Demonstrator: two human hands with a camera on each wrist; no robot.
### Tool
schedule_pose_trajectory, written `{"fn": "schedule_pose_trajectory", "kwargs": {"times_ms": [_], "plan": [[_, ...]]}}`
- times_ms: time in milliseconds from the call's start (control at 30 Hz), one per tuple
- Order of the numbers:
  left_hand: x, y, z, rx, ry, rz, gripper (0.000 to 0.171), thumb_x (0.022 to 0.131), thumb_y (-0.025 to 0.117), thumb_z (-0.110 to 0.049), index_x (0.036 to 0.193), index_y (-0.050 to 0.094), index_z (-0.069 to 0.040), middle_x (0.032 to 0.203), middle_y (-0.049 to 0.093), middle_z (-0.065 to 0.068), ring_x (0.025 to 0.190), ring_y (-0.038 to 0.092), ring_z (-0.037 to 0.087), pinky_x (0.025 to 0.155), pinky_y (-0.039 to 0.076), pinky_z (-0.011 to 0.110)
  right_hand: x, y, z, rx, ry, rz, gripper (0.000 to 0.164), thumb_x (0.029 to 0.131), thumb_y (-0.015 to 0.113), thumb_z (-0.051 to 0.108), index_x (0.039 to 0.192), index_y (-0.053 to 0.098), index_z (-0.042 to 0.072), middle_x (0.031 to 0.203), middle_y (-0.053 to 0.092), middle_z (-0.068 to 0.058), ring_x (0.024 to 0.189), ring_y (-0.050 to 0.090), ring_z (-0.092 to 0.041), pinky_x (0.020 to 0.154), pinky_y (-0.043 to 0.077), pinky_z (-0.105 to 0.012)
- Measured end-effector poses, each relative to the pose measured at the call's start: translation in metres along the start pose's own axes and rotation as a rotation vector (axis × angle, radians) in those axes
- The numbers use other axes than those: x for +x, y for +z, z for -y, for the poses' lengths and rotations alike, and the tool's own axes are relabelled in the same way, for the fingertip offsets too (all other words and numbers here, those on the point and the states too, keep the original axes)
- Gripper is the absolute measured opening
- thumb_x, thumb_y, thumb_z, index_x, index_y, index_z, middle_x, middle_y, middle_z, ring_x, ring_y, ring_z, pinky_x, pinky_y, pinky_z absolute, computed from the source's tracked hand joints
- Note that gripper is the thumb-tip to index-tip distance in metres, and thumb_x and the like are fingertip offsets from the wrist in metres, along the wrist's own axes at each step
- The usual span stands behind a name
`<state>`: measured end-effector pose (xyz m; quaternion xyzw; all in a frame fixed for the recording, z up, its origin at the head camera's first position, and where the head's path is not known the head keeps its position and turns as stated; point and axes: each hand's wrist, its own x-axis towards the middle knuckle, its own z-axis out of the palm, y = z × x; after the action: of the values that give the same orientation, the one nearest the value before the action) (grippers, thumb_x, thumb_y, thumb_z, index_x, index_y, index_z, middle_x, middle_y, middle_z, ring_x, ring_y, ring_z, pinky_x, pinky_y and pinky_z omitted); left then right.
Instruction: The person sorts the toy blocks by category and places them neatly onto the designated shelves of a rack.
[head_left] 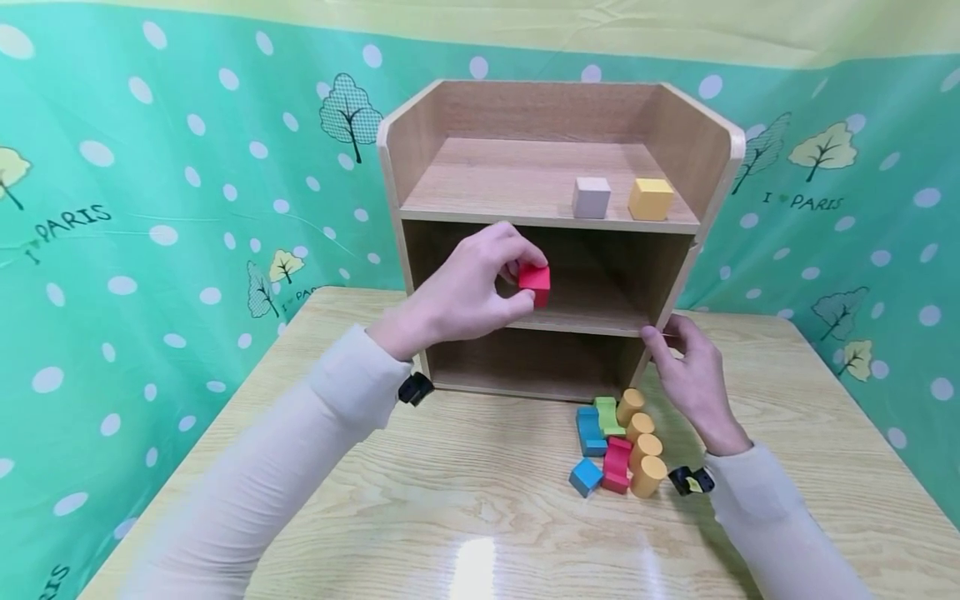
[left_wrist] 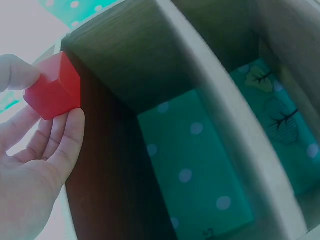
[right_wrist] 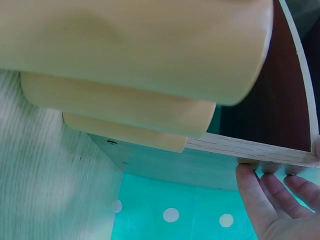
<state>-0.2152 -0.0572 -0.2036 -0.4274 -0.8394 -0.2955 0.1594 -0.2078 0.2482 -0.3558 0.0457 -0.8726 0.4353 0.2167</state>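
My left hand [head_left: 480, 287] pinches a red cube [head_left: 537, 285] between thumb and fingers, in front of the shelf's middle compartment. In the left wrist view, the cube [left_wrist: 55, 87] sits at the fingertips near the shelf's edge. My right hand [head_left: 696, 379] holds the right side of the wooden shelf [head_left: 517, 179], thumb at the front edge. Its fingers [right_wrist: 250, 187] lie against the outer face of the side panel in the right wrist view. On the top board stand a pale grey cube [head_left: 591, 198] and a yellow cube [head_left: 650, 200].
On the table [head_left: 360, 517], before the shelf's lower right, are several yellow-orange cylinders [head_left: 648, 477] in a row. Beside them lie a red curved block [head_left: 617, 467], a blue curved block [head_left: 590, 431], a green curved block [head_left: 607, 415] and a blue cube [head_left: 586, 477].
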Motion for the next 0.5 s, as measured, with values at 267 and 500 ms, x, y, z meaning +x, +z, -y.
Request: {"fn": "schedule_pose_trajectory", "kwargs": {"times_ms": [267,500], "plan": [[0.011,-0.016,-0.005,0.020,-0.001,-0.021,0.027,0.081,0.066,-0.010,0.107,0.065,-0.005,0.098,0.056,0.001,0.086,0.053,0.010,0.078,0.047,0.024,0.000,0.000,0.000,-0.006,-0.006,-0.004,0.055,0.095,0.052,0.044,0.135,0.048,0.006,0.123,0.056,-0.015,0.110,0.056,-0.033,0.080,0.054,-0.041],[0.020,-0.025,-0.007,-0.014,0.011,-0.047,0.024,0.082,0.065,-0.008,0.106,0.064,-0.004,0.098,0.054,0.003,0.086,0.054,0.011,0.079,0.047,0.025,0.000,0.000,0.000,-0.005,-0.010,-0.008,0.054,0.095,0.052,0.043,0.134,0.049,0.006,0.122,0.056,-0.015,0.109,0.056,-0.033,0.079,0.055,-0.038]]}}
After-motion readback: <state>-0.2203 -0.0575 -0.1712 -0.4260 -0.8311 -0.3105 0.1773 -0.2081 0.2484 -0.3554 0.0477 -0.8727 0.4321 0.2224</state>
